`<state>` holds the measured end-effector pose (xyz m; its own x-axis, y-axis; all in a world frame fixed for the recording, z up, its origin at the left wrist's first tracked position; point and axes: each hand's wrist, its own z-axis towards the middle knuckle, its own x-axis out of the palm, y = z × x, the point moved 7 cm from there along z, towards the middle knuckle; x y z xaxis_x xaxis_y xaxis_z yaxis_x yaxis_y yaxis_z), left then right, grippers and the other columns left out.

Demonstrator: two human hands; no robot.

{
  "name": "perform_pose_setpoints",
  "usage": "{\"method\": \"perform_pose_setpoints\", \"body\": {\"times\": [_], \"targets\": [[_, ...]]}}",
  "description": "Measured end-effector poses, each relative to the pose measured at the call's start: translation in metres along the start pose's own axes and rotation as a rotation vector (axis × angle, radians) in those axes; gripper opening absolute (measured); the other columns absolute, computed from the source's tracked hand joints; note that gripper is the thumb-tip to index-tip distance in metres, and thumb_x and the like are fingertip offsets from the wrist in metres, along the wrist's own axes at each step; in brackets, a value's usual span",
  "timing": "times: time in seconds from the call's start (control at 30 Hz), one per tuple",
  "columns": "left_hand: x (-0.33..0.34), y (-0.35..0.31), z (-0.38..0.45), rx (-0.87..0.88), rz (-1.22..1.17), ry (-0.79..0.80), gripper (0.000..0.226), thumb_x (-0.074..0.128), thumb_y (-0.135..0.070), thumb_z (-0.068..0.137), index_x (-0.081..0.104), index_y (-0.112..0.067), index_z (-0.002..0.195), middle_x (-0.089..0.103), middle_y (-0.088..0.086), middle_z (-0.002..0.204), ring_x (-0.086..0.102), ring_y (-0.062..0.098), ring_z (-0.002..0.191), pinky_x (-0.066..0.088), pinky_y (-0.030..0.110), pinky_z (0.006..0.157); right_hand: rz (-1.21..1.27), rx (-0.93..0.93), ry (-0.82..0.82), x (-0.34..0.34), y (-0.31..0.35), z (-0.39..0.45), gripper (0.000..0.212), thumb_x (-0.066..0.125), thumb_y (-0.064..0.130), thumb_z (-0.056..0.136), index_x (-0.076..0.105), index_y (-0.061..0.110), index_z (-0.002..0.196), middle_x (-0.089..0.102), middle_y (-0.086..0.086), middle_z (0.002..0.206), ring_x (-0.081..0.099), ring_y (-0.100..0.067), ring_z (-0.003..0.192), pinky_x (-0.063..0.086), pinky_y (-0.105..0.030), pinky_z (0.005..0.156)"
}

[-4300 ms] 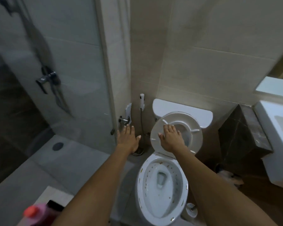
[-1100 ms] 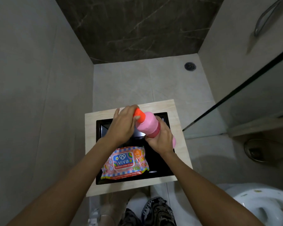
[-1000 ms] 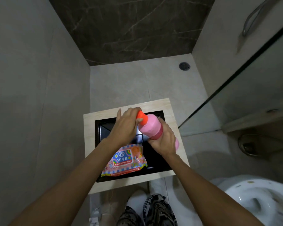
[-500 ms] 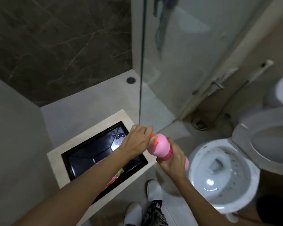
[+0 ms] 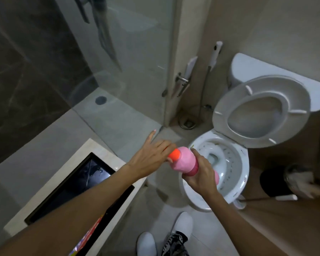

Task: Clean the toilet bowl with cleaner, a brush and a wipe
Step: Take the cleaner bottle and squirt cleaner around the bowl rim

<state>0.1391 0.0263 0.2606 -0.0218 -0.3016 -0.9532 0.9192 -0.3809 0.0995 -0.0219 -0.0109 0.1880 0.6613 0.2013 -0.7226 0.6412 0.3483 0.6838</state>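
**Both hands on the pink cleaner bottle beside the toilet**

Right hand point(image 5: 201, 177) is wrapped around the body of the pink cleaner bottle point(image 5: 186, 164), which is held tilted, with its orange cap point(image 5: 174, 155) pointing to the left and slightly up. Left hand point(image 5: 151, 157) is at the cap: some fingers are curled on it, while the index finger is stretched out and points away (if the cap is loose or tight, I cannot tell). The bottle is held in the air, just at the left rim of the toilet bowl point(image 5: 243, 169).

The bowl is open, and small dark specks are visible on its inner wall. The seat point(image 5: 227, 106) is raised together with the lid and leans against the white cistern point(image 5: 257, 68). On the floor, to the right of the bowl, a toilet brush point(image 5: 284, 197) lies with its white handle near a dark round bin point(image 5: 272, 182).

At the lower left stands a pale wooden stand point(image 5: 98, 148) with a black tray point(image 5: 78, 183) inside; a colourful pack of wipes point(image 5: 90, 233) shows partly under the left forearm. Two white shoes point(image 5: 183, 225) are visible at the bottom edge.
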Motion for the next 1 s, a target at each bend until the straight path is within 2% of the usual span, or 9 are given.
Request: {"method": "perform_pose_setpoints", "body": {"times": [0.13,0.2,0.3,0.43,0.63,0.73,0.8,0.9,1.0], "targets": [[0.031,-0.023,0.040,-0.078,-0.105,0.087,0.045,0.038,-0.050,0.091,0.060,-0.010,0.098,0.064,0.006,0.087,0.061,0.026,0.078,0.034,0.044,0.094,-0.028,0.037,-0.035,-0.023,-0.039,-0.001,0.084,0.075,0.024,0.050,0.055,0.005,0.130,0.068,-0.011,0.113,0.066,-0.034,0.095,0.051,-0.039,0.082],[0.040,-0.035,0.055,-0.100,-0.126,0.089,0.049,0.042,-0.052,0.088,0.060,-0.009,0.104,0.066,0.007,0.098,0.061,0.026,0.090,0.032,0.047,0.098,-0.009,0.062,-0.044,-0.031,-0.056,-0.002,0.090,0.078,0.021,0.049,0.052,0.007,0.133,0.066,-0.011,0.118,0.064,-0.035,0.099,0.053,-0.044,0.083],[0.045,-0.062,0.081,0.044,-0.198,0.007,0.048,0.044,-0.035,0.089,0.048,-0.008,0.128,0.057,0.011,0.128,0.048,0.025,0.118,0.029,0.045,0.104,0.005,0.123,-0.072,-0.048,-0.088,0.001,0.092,0.078,0.020,0.049,0.049,0.009,0.136,0.065,-0.009,0.120,0.063,-0.035,0.101,0.053,-0.047,0.083],[0.056,-0.082,0.109,0.158,-0.412,-0.047,0.042,0.041,0.006,0.084,0.055,0.000,0.123,0.058,0.015,0.121,0.049,0.027,0.114,0.040,0.036,0.101,0.019,0.138,-0.056,-0.062,-0.123,0.007,0.091,0.078,0.025,0.051,0.045,0.015,0.135,0.065,-0.008,0.120,0.064,-0.033,0.100,0.055,-0.048,0.080],[0.094,-0.090,0.147,0.007,-0.593,0.042,0.049,0.054,-0.027,0.089,0.041,-0.008,0.133,0.057,0.017,0.124,0.048,0.022,0.114,0.044,0.034,0.096,0.012,0.176,-0.040,-0.073,-0.164,0.014,0.085,0.076,0.028,0.058,0.048,0.009,0.137,0.064,-0.009,0.124,0.064,-0.031,0.104,0.054,-0.046,0.085],[0.104,-0.103,0.147,0.166,-0.567,0.103,0.054,0.063,0.002,0.083,0.044,-0.005,0.134,0.050,0.014,0.136,0.045,0.026,0.125,0.042,0.035,0.104,-0.017,0.177,-0.018,-0.073,-0.177,0.016,0.086,0.076,0.032,0.059,0.048,0.008,0.137,0.064,-0.009,0.123,0.064,-0.032,0.102,0.055,-0.046,0.084],[0.109,-0.103,0.148,0.222,-0.553,0.103,0.045,0.051,0.009,0.084,0.053,-0.001,0.128,0.055,0.014,0.130,0.047,0.025,0.123,0.045,0.036,0.101,-0.031,0.181,-0.012,-0.072,-0.185,0.019,0.085,0.076,0.033,0.061,0.048,0.009,0.137,0.064,-0.008,0.121,0.064,-0.031,0.101,0.055,-0.046,0.083],[0.116,-0.094,0.162,0.122,-0.561,0.135,0.042,0.054,-0.014,0.089,0.049,-0.004,0.130,0.060,0.014,0.125,0.057,0.026,0.113,0.054,0.040,0.086,-0.051,0.209,-0.015,-0.070,-0.194,0.022,0.084,0.075,0.033,0.061,0.049,0.010,0.138,0.066,-0.007,0.117,0.064,-0.030,0.098,0.055,-0.046,0.081],[0.127,-0.093,0.172,0.161,-0.538,0.168,0.055,0.055,-0.030,0.089,0.038,-0.007,0.136,0.054,0.017,0.133,0.055,0.029,0.118,0.046,0.038,0.099,-0.059,0.248,-0.008,-0.067,-0.202,0.027,0.086,0.072,0.037,0.061,0.046,0.014,0.139,0.064,-0.006,0.119,0.062,-0.028,0.099,0.053,-0.047,0.081]]}}
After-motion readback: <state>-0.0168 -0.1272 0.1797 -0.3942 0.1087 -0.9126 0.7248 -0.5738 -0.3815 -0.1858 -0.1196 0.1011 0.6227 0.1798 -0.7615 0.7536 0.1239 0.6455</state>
